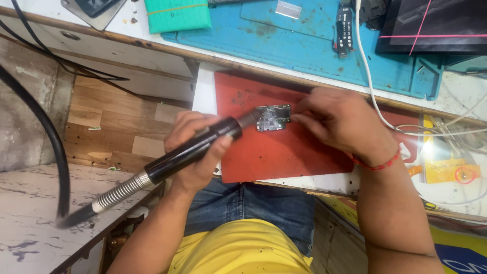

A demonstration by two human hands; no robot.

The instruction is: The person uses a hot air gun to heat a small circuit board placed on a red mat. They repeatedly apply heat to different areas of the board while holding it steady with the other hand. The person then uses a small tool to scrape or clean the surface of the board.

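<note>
At the left, my left hand is closed around the black handle of a hot-air tool, whose ribbed metal hose trails off toward the near left over a pale, scuffed shelf. The tool's grey nozzle points right and sits just beside the left edge of a small circuit board, perhaps touching it; I cannot tell for sure.

The board lies flat on a red mat, near the mat's far middle. My right hand comes in from the right with its fingers pinched together at the board's right edge; they seem to steady it or hold something thin there, but what, if anything, is between them is hidden.

To do this well, I judge the nozzle should stay steady over one spot without pressing on the board, and my right fingertips should keep to the edge, away from the nozzle's mouth. The white cable on the far right lies well apart, over a blue mat.
</note>
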